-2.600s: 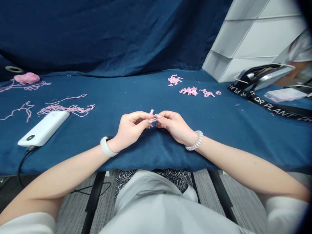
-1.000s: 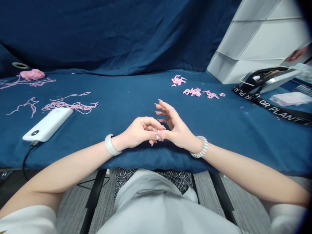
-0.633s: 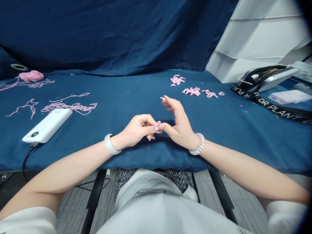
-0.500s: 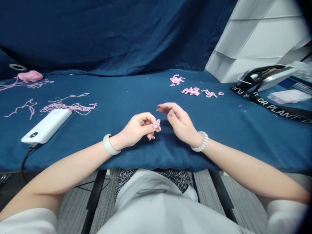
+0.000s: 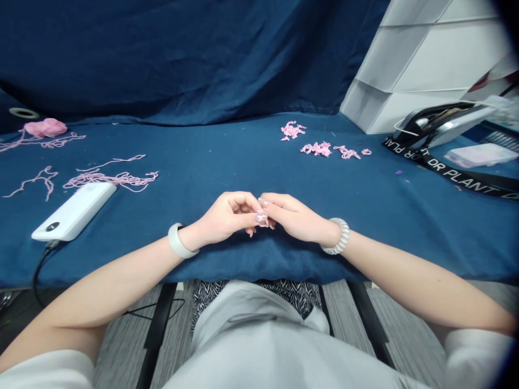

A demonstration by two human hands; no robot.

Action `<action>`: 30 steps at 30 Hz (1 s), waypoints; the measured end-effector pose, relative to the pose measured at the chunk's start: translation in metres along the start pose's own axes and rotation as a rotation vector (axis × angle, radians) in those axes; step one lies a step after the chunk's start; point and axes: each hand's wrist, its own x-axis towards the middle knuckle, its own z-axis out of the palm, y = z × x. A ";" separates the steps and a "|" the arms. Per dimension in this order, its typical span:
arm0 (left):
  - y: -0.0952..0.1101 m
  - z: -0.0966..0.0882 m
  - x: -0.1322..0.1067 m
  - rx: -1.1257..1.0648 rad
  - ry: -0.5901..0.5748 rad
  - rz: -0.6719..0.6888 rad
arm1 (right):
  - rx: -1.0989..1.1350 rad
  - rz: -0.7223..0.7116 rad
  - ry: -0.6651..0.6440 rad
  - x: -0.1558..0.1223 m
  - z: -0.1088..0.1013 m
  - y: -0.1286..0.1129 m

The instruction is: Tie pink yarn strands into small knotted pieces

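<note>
My left hand (image 5: 227,216) pinches a small knotted piece of pink yarn (image 5: 262,218) between thumb and fingertips, just above the blue cloth. My right hand (image 5: 294,216) lies close beside it, fingers reaching in and touching the left hand near the yarn. Part of the yarn is hidden by my fingers. Further back on the cloth lie several short curled pink yarn pieces (image 5: 316,149), and to the left several long loose pink strands (image 5: 109,181) and a pink yarn ball (image 5: 45,127).
A white power bank (image 5: 73,210) with a black cable lies at the cloth's left side. Back right stand a white shelf unit (image 5: 409,59), a black lanyard printed "DR PLANT" (image 5: 458,174), a metallic-looking pouch (image 5: 441,124) and a pale flat box (image 5: 480,155). A roll of tape sits far left.
My right hand has come back in from its raised, spread position and now lies low against my left hand at the yarn. My left hand keeps its pinch on the yarn.
</note>
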 end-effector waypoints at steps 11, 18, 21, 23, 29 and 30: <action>-0.004 0.000 0.004 -0.063 0.195 0.021 | -0.146 0.021 0.232 0.001 -0.002 -0.003; -0.002 0.002 0.005 -0.131 0.253 -0.029 | -0.398 -0.127 0.335 -0.001 -0.001 -0.003; -0.002 0.003 0.005 -0.154 0.267 -0.052 | -0.453 -0.185 0.400 -0.001 0.001 -0.002; -0.002 0.003 0.004 -0.166 0.275 -0.071 | -0.476 -0.209 0.439 -0.001 0.002 -0.002; -0.002 0.005 0.004 -0.200 0.277 -0.101 | -0.561 -0.339 0.471 -0.001 0.005 -0.001; -0.002 0.005 0.004 -0.204 0.279 -0.107 | -0.581 -0.364 0.466 -0.001 0.005 0.000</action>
